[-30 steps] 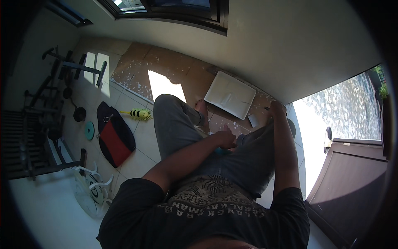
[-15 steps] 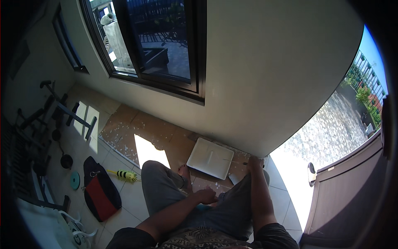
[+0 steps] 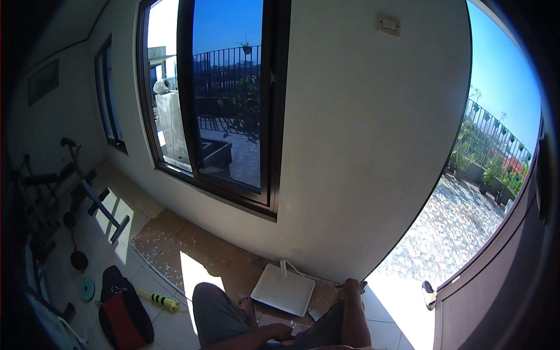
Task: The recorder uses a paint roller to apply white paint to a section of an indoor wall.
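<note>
In the head view my right hand (image 3: 353, 285) is closed at the right, beyond my knee. It grips a paint roller, whose thin frame runs left to a small white roller head (image 3: 284, 269) at the far edge of a white paint tray (image 3: 284, 294). The tray lies on brown floor covering in front of my feet. My left hand (image 3: 281, 332) rests low between my thighs, its fingers dark and partly hidden, so I cannot make out whether it holds anything. A small pale flat piece (image 3: 315, 314) lies near the tray's right corner.
Paint-spotted brown covering (image 3: 169, 239) runs along the wall under the window (image 3: 227, 116). At left lie a black-and-red bag (image 3: 125, 312), a yellow-and-black striped toy (image 3: 163, 301) and a teal disc (image 3: 87, 289), near exercise equipment (image 3: 93, 192). A brown door (image 3: 484, 297) stands open at right.
My view has tilted up, so the hands and tray sit lower and more wall shows. The white roller head now shows at the tray's far edge; earlier only its thin frame was visible.
</note>
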The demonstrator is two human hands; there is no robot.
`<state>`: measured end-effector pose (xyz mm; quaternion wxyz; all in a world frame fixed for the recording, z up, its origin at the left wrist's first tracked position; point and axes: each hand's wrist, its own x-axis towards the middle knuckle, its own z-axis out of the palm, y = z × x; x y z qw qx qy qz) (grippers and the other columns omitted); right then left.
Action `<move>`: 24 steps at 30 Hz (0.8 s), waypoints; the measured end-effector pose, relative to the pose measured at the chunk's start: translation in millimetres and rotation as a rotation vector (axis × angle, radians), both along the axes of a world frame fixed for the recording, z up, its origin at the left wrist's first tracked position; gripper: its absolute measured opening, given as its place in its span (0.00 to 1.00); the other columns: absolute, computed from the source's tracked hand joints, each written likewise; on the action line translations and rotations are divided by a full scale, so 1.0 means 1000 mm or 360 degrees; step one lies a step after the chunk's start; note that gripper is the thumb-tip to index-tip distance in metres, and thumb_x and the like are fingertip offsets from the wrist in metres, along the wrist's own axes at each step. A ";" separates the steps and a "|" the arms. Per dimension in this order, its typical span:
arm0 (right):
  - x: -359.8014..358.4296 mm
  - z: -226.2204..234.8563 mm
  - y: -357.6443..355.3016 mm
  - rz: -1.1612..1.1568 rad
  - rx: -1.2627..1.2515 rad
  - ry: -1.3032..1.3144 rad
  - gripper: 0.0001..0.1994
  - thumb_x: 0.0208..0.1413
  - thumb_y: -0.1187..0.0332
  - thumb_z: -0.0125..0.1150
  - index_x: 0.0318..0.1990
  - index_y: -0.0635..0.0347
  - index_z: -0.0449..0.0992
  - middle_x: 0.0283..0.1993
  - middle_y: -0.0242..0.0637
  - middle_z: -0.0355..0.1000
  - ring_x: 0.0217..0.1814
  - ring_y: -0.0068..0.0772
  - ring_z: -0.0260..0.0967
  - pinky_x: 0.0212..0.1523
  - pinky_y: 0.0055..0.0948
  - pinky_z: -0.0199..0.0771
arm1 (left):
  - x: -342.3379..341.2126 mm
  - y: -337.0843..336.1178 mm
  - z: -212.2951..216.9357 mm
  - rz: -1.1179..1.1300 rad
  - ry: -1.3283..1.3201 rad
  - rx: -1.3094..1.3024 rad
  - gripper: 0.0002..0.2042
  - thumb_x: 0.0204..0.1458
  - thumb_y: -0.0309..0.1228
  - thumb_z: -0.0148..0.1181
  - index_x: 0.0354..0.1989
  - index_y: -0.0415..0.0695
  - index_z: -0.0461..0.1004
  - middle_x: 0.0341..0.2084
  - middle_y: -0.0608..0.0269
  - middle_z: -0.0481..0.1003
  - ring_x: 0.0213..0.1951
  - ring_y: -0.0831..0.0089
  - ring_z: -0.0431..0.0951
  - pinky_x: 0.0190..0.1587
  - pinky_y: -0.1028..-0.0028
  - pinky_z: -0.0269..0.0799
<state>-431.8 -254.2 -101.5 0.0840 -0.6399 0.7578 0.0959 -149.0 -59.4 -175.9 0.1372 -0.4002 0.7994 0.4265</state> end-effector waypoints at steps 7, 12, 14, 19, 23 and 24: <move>-0.007 0.013 0.008 -0.0033 -0.0145 0.0103 0.14 0.55 0.64 0.56 0.48 0.50 0.82 0.54 0.36 0.77 0.64 0.41 0.69 0.74 0.61 0.39 | 0.130 -0.034 -0.096 0.1725 -0.0601 -0.1022 0.14 0.63 0.34 0.50 0.50 0.40 0.76 0.50 0.46 0.77 0.52 0.55 0.78 0.52 0.55 0.71; -0.015 0.007 0.010 0.0002 -0.0131 0.0066 0.18 0.49 0.64 0.60 0.49 0.52 0.81 0.55 0.40 0.76 0.65 0.46 0.69 0.72 0.66 0.41 | 0.093 -0.018 -0.054 0.1443 -0.0544 -0.0793 0.17 0.62 0.38 0.51 0.51 0.40 0.76 0.50 0.47 0.77 0.51 0.56 0.78 0.52 0.56 0.71; -0.014 0.004 0.009 0.0008 -0.0068 0.0044 0.16 0.51 0.60 0.62 0.47 0.49 0.83 0.50 0.34 0.80 0.59 0.38 0.74 0.74 0.58 0.41 | 0.080 -0.016 -0.020 0.1335 -0.0526 -0.0713 0.18 0.62 0.40 0.52 0.51 0.40 0.77 0.50 0.47 0.77 0.51 0.56 0.78 0.52 0.56 0.71; -0.015 -0.033 -0.010 0.0079 -0.0056 0.0123 0.13 0.54 0.61 0.59 0.45 0.48 0.84 0.50 0.35 0.80 0.57 0.37 0.76 0.73 0.58 0.42 | 0.041 0.013 0.057 0.1038 -0.0478 -0.0443 0.21 0.61 0.44 0.53 0.51 0.39 0.78 0.50 0.48 0.78 0.51 0.57 0.78 0.53 0.57 0.70; -0.008 -0.033 -0.014 0.0181 0.0015 0.0195 0.13 0.58 0.62 0.55 0.45 0.46 0.84 0.52 0.34 0.80 0.59 0.39 0.74 0.74 0.59 0.41 | 0.008 0.029 0.087 0.0833 -0.0419 -0.0196 0.23 0.60 0.48 0.54 0.51 0.39 0.78 0.50 0.48 0.78 0.50 0.58 0.78 0.53 0.57 0.70; -0.038 -0.066 -0.029 0.0110 -0.0075 0.0141 0.17 0.51 0.59 0.62 0.48 0.49 0.83 0.55 0.37 0.78 0.63 0.42 0.72 0.70 0.55 0.52 | 0.002 0.023 0.098 0.0696 -0.0389 -0.0169 0.24 0.60 0.49 0.55 0.51 0.39 0.79 0.50 0.48 0.78 0.50 0.58 0.78 0.53 0.57 0.70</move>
